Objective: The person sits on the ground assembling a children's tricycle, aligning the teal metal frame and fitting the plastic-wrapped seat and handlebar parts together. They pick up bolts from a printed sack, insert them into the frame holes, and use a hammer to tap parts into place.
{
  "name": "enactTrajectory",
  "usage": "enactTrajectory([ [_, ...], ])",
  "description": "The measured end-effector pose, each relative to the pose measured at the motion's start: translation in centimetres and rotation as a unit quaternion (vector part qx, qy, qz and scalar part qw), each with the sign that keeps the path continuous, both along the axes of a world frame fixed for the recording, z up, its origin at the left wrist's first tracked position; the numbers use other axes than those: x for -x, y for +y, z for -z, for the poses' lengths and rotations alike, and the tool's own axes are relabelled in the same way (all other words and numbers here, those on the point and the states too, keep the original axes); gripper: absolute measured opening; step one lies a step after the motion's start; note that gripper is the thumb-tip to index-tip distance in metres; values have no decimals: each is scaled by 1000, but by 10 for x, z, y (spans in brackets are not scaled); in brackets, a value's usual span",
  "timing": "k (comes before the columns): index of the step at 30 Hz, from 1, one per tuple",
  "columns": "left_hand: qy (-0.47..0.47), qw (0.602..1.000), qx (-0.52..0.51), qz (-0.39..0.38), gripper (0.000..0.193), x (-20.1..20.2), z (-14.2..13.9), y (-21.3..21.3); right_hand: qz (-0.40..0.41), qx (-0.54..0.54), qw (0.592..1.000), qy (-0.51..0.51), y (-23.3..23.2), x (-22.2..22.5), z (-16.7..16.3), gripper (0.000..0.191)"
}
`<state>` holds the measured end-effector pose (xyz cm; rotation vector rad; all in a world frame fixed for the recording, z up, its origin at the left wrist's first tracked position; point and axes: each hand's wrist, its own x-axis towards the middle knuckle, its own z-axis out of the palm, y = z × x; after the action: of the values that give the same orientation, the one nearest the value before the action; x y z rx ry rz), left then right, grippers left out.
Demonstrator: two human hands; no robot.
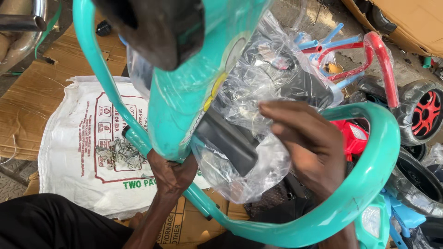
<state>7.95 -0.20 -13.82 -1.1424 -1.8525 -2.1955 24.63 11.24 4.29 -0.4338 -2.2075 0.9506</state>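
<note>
Two hands on the job here, and both of them busy around that teal tricycle frame (194, 92) tipped up right in front of you. Your left hand (171, 173) is low in the middle, fingers wrapped tight round a teal tube (138, 140) just under the frame's body. Your right hand (311, 145) sits higher and to the right, fingers curled down onto the clear plastic bag (249, 170) that is bunched against the frame; I cannot tell whether it actually pinches the plastic or only presses on it. The hands are apart, with the bag and a dark part (228, 140) inside it lying between them.

A curved teal bar (369, 180) sweeps round from the upper right, under your right wrist and back toward your lap. Another teal bar (94, 60) arcs down the left side from the top edge.

Below the frame lies a white woven sack (78, 175) with red and green print, spread on flattened cardboard (32, 92). A little heap of small metal hardware (117, 154) rests on the sack, just left of your left hand.

Off to the right, a red handlebar (383, 64) wrapped in plastic stands beside a black wheel with a red hub (424, 113), with pale blue rods (323, 39) near them at the top. Red and blue toy parts (355, 136) crowd in close under the curved bar.
</note>
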Motion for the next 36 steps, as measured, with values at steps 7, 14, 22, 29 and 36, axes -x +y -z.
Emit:
enactTrajectory([
  [7, -42, 999, -12, 32, 13, -1, 7, 2, 132, -76, 966, -211, 33, 53, 9, 28],
  [14, -90, 995, 1, 33, 28, 1, 3, 6, -2, -391, 917, -74, 22, 39, -6, 48],
  [22, -34, 999, 10, 21, 34, 0, -11, 16, -135, 116, 975, -136, 66, 33, 48, 25],
  [29, -14, 999, 26, 38, 38, 2, -8, 29, -46, 370, 924, -87, 100, 37, 65, 37],
  [36, -24, 999, 7, 45, 48, 2, -4, 30, -146, 296, 935, -130, 151, 25, 74, 24],
])
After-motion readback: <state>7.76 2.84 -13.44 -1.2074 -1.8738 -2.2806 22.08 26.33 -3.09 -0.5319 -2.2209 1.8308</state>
